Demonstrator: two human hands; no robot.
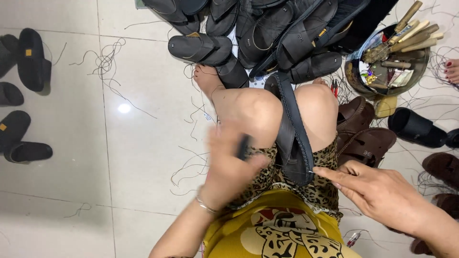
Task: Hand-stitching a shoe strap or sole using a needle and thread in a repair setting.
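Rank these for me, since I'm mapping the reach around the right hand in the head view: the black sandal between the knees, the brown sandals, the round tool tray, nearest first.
1. Black sandal: touched by the right hand at its near end, between the knees.
2. Brown sandals: on the floor just above the hand.
3. Round tool tray: farther up, toward the top right.

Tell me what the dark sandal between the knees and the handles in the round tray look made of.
The dark sandal looks like matte leather or a synthetic imitation, with a stitched edge along its rim. The handles look like pale, unvarnished wood. The round tray seems to be dull metal.
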